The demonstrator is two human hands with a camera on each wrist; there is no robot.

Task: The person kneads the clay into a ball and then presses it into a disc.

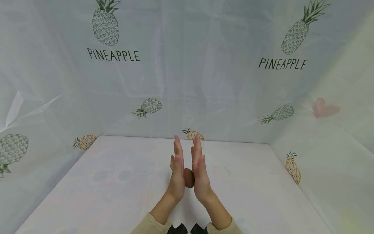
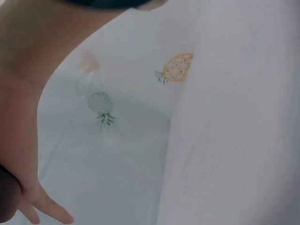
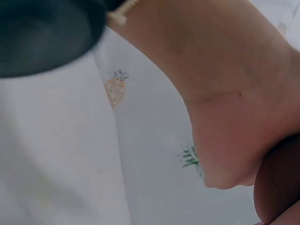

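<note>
A smooth, rounded brown lump [image 1: 189, 177] sits between the two palms in the head view, pressed from both sides. My left hand [image 1: 177, 177] lies along its left side with fingers straight and pointing up and away. On the other side my right hand [image 1: 201, 178] mirrors it, palm facing inward and fingers extended. The fingertips of the two hands stand apart. In the left wrist view, part of the brown lump [image 2: 8, 197] shows at the lower left edge. The right wrist view has the lump [image 3: 280, 180] against the palm, with fine creases on its dark surface.
Below the hands is a white tabletop [image 1: 117, 191] with faint coloured spots. Pale sheeting [image 1: 204, 84] printed with pineapples rises at the back and along both sides. Dark wrist cameras [image 1: 178, 229] show near the light sleeves [image 1: 152, 224].
</note>
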